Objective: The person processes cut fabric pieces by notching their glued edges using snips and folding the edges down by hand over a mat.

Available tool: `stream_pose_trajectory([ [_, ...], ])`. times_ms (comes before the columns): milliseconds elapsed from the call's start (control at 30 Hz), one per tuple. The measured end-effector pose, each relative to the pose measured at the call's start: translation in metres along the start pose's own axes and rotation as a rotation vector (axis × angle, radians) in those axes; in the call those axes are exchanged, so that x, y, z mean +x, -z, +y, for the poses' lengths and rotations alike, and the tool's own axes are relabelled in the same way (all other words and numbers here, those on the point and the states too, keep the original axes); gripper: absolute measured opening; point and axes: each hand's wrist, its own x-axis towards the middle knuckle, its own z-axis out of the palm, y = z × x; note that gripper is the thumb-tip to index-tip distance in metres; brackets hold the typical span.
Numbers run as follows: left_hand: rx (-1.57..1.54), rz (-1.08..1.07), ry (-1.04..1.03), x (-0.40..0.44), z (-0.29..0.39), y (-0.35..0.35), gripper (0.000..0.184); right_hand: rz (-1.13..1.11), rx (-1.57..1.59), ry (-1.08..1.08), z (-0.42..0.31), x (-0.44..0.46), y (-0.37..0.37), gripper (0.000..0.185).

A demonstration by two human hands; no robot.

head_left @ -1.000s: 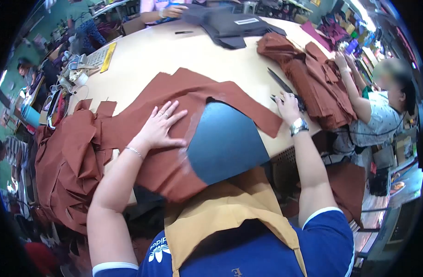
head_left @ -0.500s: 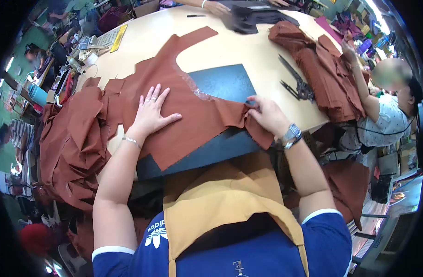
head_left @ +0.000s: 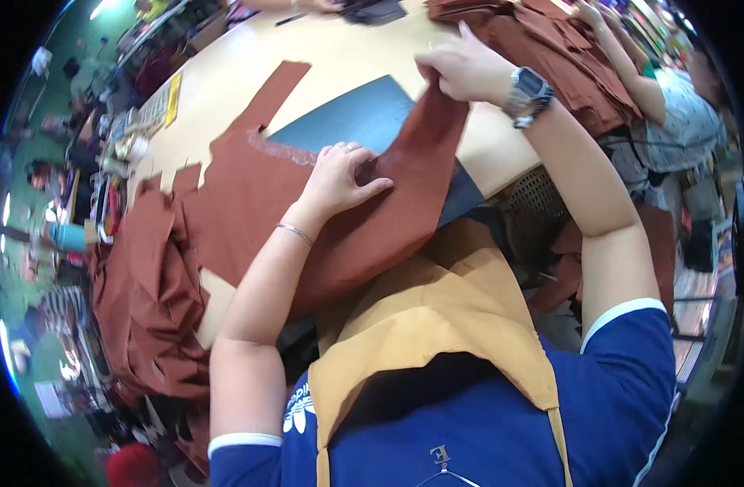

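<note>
Keep the right hand (head_left: 469,71) pinching the raised end of the brown cloth (head_left: 254,207) gently, the left hand (head_left: 339,180), grip unclear, steadying it over the dark board (head_left: 352,118) on the tabletop (head_left: 348,53).

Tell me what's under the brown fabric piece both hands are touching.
A dark blue board shows past the curved far edge of the fabric piece and at its right, over the pale tabletop. Whatever lies beneath the middle is covered.
</note>
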Motion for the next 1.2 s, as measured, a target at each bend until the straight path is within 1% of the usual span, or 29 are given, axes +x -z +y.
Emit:
stream_pose_trajectory([
  [33,0.022,0.015,0.000,0.011,-0.001,-0.004,0.048,0.377,-0.324,0.042,0.013,0.004,-0.022,0.028],
  [67,0.043,0.027,0.012,0.015,0.001,-0.006,0.045,0.548,-0.366,0.064,0.009,0.009,-0.015,0.033],
  [133,0.087,0.062,0.058,0.015,0.005,-0.009,0.041,0.266,0.129,-0.029,-0.012,0.006,-0.007,0.033],
  [200,0.121,0.101,0.039,0.016,0.005,-0.012,0.041,0.209,0.345,0.145,-0.027,0.004,-0.045,0.033],
  [267,0.152,0.145,0.029,0.014,0.005,-0.014,0.042,0.031,0.560,0.172,-0.045,-0.006,-0.071,0.031],
  [367,0.160,0.124,0.033,0.015,0.006,-0.013,0.040,-0.084,0.620,0.120,-0.058,-0.010,-0.088,0.025],
  [467,0.115,0.102,0.049,0.013,0.000,-0.008,0.033,-0.103,0.644,0.163,-0.054,-0.009,-0.093,0.016],
  [500,0.061,0.079,0.022,0.012,-0.003,-0.003,0.023,-0.076,0.647,0.159,-0.055,-0.011,-0.095,0.014],
  [600,-0.087,-0.061,0.052,0.011,-0.025,0.010,0.017,0.032,0.639,0.166,-0.057,-0.021,-0.098,0.010],
  [633,-0.060,-0.091,0.049,0.010,-0.028,0.014,0.014,0.084,0.627,0.187,-0.058,-0.024,-0.101,0.010],
  [700,0.049,-0.091,0.002,0.007,-0.029,0.020,0.013,0.174,0.548,0.212,-0.061,-0.031,-0.106,0.012],
  [833,0.267,-0.020,-0.160,-0.001,-0.030,0.020,0.019,0.214,0.450,0.258,-0.061,-0.035,-0.113,0.017],
  [900,0.320,0.000,-0.204,-0.004,-0.035,0.020,0.022,0.257,0.376,0.290,-0.063,-0.036,-0.117,0.020],
  [1000,0.354,0.024,-0.242,-0.008,-0.045,0.019,0.026,0.201,0.234,0.262,-0.071,-0.038,-0.120,0.024],
  [1100,0.391,0.060,-0.273,-0.010,-0.049,0.018,0.029,0.089,0.175,0.202,-0.085,-0.042,-0.103,0.023],
  [1200,0.408,0.085,-0.289,-0.011,-0.047,0.016,0.030,0.219,0.096,0.251,-0.091,-0.043,-0.100,0.024],
])
